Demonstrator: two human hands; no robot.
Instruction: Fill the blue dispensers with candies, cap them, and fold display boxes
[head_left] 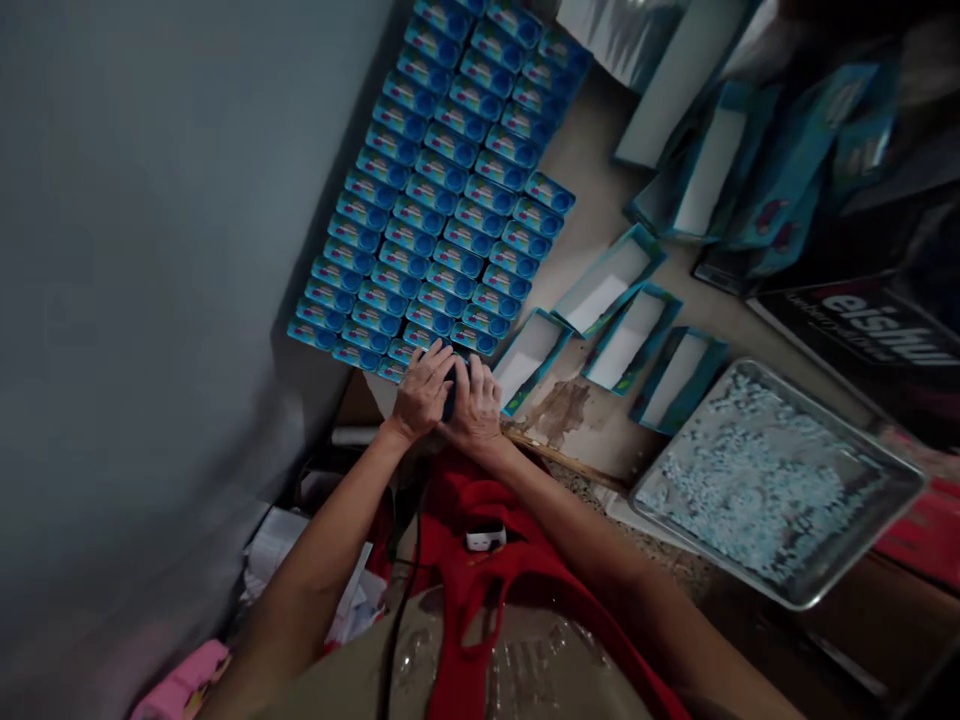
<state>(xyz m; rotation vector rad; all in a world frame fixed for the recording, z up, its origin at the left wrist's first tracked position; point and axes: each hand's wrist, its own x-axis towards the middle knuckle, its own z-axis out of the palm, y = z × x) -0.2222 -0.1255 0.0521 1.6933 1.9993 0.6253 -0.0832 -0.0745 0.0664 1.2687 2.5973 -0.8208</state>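
Observation:
Both my hands meet at the near end of tight rows of small flat blue packs (461,235), each with a round blue spot at one end. My left hand (424,390) and my right hand (474,408) have their fingers curled over a dark blue pack (450,392), which shows only as a narrow strip between them. The fingers hide most of it, so its exact form cannot be made out. Just right of my right hand stands an open blue box (532,358) with a white inside.
More open blue boxes (634,338) stand on the worn table (566,410). A metal tray (772,490) of small pale blue pieces is at the right, near a black carton (885,320). A grey wall (150,250) borders the left; stacked blue cartons (795,190) lie back right.

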